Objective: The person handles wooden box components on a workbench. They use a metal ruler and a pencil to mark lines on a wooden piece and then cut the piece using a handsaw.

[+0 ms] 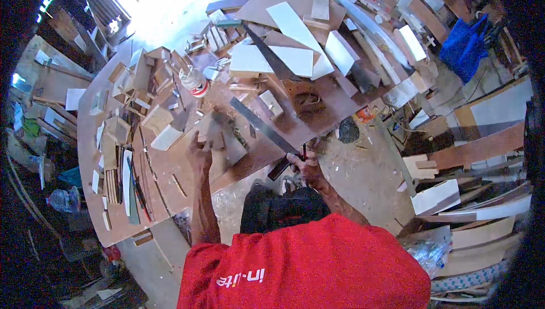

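Observation:
My right hand [307, 168] is closed around a try square near the table's front edge. Its long dark metal blade [262, 123] points up and left over the table, and the dark stock [278, 169] sticks out below my fingers. A thin dark stick, possibly a pencil, shows beside those fingers. My left hand [200, 151] has curled fingers gripping the left side of a pale wooden block [226, 139] lying on the table. Just beyond the square lies a handsaw with a dark blade [271, 53] and a wooden handle [305, 98].
The brown tabletop [176, 167] bears many wood offcuts and white boards [295, 31]. A clear plastic bottle [194, 82] stands beyond my left hand. A red-and-black pencil-like stick [140, 195] lies at left. Stacked planks [482, 161] and a blue bag [464, 48] are at right.

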